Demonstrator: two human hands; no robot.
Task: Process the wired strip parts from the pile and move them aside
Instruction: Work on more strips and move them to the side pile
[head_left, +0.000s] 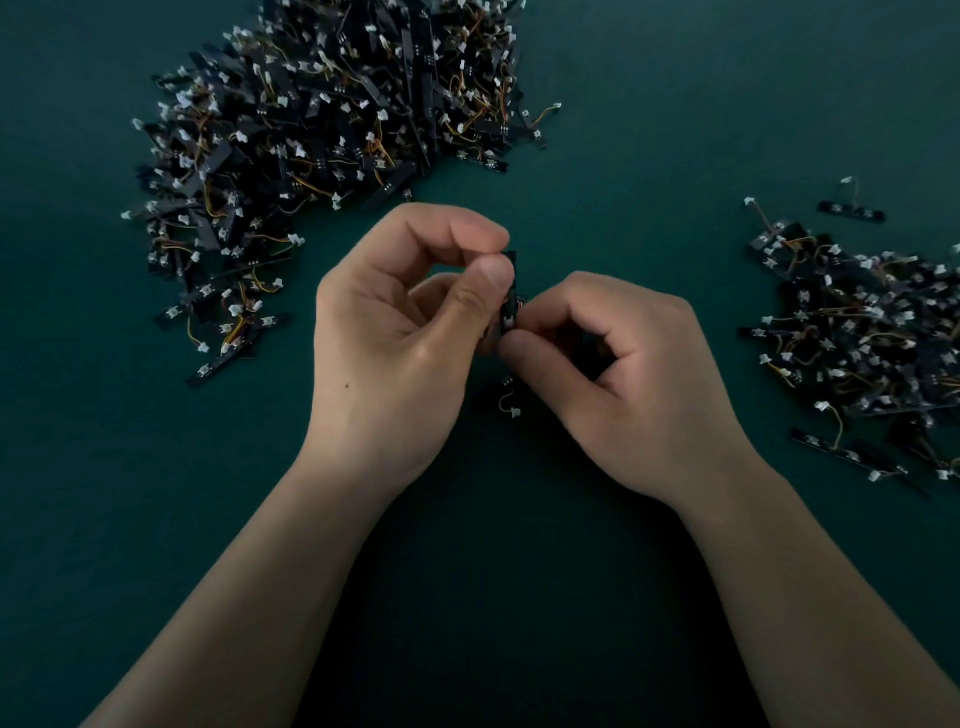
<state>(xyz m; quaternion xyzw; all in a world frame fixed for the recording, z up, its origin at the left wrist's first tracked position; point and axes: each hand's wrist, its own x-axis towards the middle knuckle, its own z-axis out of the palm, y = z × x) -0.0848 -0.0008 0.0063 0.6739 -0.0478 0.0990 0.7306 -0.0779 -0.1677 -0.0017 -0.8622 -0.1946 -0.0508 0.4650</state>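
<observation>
Left hand (395, 332) and right hand (623, 374) fingers pinch one wired strip (514, 283); open counter (639, 197) separates large pile (322, 130) and small pile (872, 332).

Electronics assembly workbench, dark green mat (649, 130), heaps of wired strip parts (322, 119)

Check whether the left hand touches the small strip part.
Touching. The head view shows the left hand pinching the strip part between thumb and forefinger.
</observation>
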